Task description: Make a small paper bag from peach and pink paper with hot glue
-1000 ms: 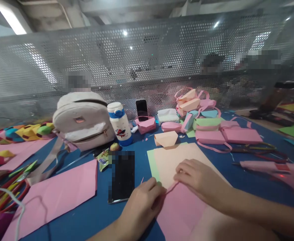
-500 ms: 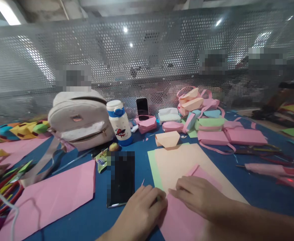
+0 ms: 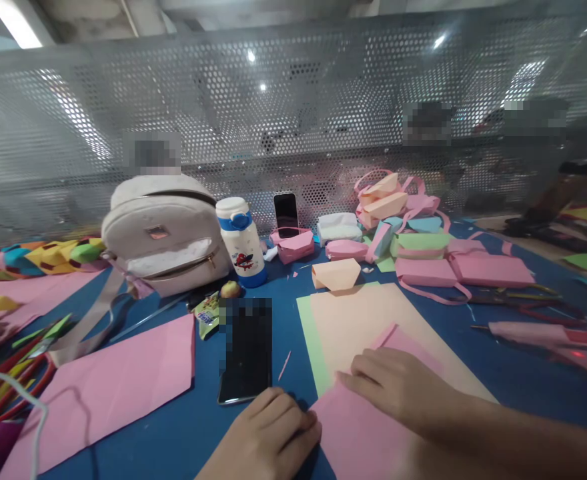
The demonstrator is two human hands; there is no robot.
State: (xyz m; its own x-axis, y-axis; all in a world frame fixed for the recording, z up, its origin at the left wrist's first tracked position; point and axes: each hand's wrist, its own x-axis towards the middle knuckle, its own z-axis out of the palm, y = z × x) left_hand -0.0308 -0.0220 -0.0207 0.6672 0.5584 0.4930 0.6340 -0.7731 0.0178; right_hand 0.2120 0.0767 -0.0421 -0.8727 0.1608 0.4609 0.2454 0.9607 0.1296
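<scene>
View: head camera, looking down over a blue counter (image 3: 163,433).
Pink sheet: on the counter before the person, between the two hands, its upper part lying over a peach sheet (image 3: 353,313); the pink paper (image 3: 358,437) runs under the right hand, with a narrow raised or doubled edge showing beyond the knuckles.
Right hand: palm down on the pink sheet (image 3: 398,387), fingers bent and close together; whether they pinch the paper or only press it cannot be told.
Left hand: low at the sheet's left edge (image 3: 268,433), fingers curled loosely inward; nothing shows in them, and whether the tips catch the edge is hidden.
Step in hand: seemingly flattening or creasing a fold, with the right hand as the weight.
Next move: seems to call for the left fingers squaring or holding the near edge while the right hand keeps the paper from sliding on the sheets beneath.
Green sheet: mostly covered by the peach one, showing along its left side (image 3: 309,333).
Phone: flat, just beyond the left hand (image 3: 248,367), a thin pink strip beside it (image 3: 284,366).
Folded peach piece: at the far end of the sheets (image 3: 341,275).
Glue gun: right of the sheets, red light showing (image 3: 543,333).
</scene>
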